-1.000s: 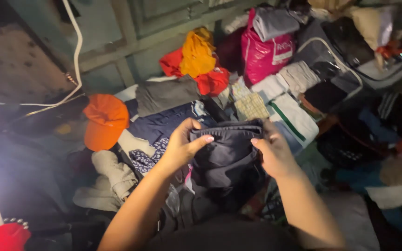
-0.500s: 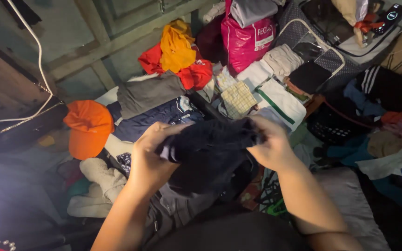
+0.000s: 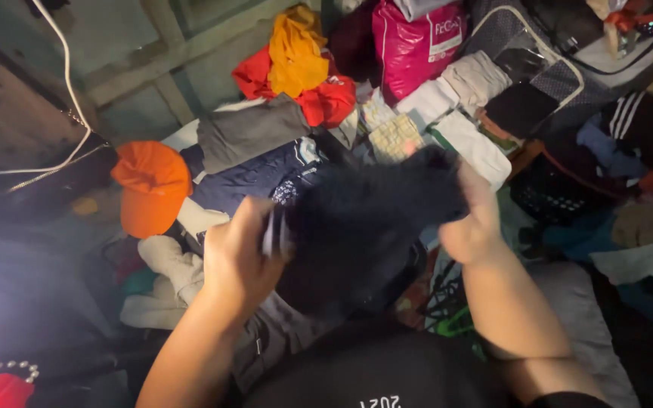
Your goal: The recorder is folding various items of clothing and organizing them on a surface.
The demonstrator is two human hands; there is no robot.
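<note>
Both hands grip one dark garment (image 3: 364, 219), held up between them: left hand (image 3: 239, 261) fingers closed on its left edge, right hand (image 3: 474, 227) fingers closed on its right edge, keeping it taut above the clothes pile (image 3: 258, 162).

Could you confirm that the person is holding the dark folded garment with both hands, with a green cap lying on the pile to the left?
Not quite: the soft fabric cap is orange, not green, as the head view shows. The left hand and right hand do both hold the dark folded garment.
</note>
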